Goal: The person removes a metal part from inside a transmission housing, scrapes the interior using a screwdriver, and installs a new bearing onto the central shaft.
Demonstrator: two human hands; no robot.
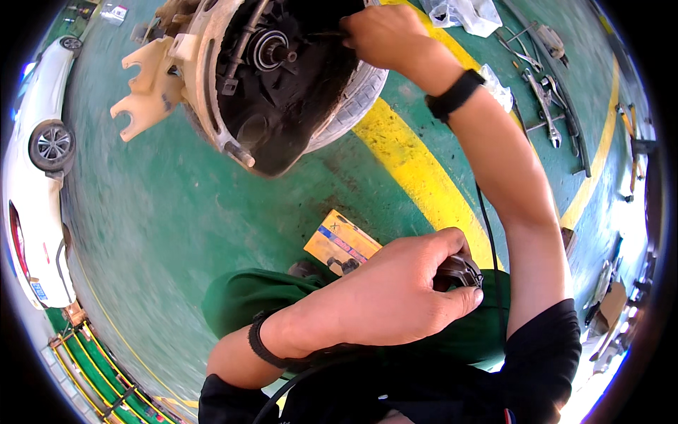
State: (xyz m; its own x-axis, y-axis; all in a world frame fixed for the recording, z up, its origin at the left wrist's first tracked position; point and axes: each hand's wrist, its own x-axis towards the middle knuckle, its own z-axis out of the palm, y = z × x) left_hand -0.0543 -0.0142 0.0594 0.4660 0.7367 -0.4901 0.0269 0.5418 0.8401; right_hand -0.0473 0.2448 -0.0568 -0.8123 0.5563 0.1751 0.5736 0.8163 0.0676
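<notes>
A person in a black top and dark green trousers squats on a green floor. At 11 to 12 o'clock is a round metal housing [205, 81], its dark hollow turned toward the viewer. A cream forked bracket [152, 88] juts from its side toward 9 o'clock, and a tire [361, 100] shows at its lower right edge. A wide yellow stripe [417, 169] slants past it toward 5 o'clock. A yellow box [335, 237] lies near the centre, its lower corner behind the left wrist and hand. Clear plastic bags [470, 15] lie at 1 o'clock, wrenches [544, 106] at 2, a white car [35, 205] at 9. A black cable [489, 222] runs down between the arms.

The left hand [402, 293], at 5 o'clock, grips a small dark part [459, 270] between thumb and forefinger, covering much of it; the visible end points toward 4 o'clock, but its full long axis cannot be told. The right hand [388, 35], at 12 to 1 o'clock, is closed at the housing's far edge, a thin dark piece [326, 34] sticking out toward 9 o'clock. Inside, a short shaft [286, 55] points toward 4 o'clock.
</notes>
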